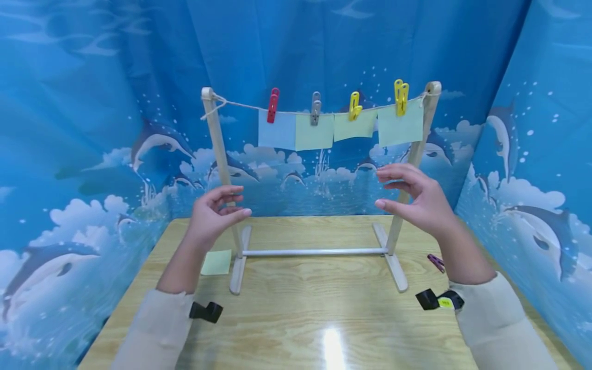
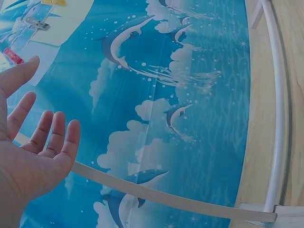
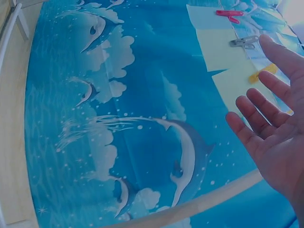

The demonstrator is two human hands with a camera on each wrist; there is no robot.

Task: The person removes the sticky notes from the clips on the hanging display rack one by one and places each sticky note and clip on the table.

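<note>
My left hand [image 1: 215, 213] is raised before the rack's left post [image 1: 217, 139], fingers loosely bent around nothing. Near the right post [image 1: 416, 151], my right hand [image 1: 418, 200] hovers the same way, thumb apart from the fingers. Above and between them a string [image 1: 245, 106] runs from post to post. From it hang a blue paper [image 1: 277, 134] under a red clothespin [image 1: 273, 105], a pale green paper [image 1: 314, 136] under a grey clothespin [image 1: 316, 108], a yellow-green paper [image 1: 353, 129] under a yellow clothespin [image 1: 354, 106], and a larger pale green paper [image 1: 400, 128] at right under yellow clothespins [image 1: 401, 97].
A pale green paper square [image 1: 216, 262] lies on the wooden table [image 1: 314, 303] by the rack's left foot [image 1: 238, 275]. To the right lies a purple clothespin [image 1: 436, 262]. A white crossbar [image 1: 314, 252] joins the feet. Dolphin-print curtains [image 1: 324, 190] surround the table.
</note>
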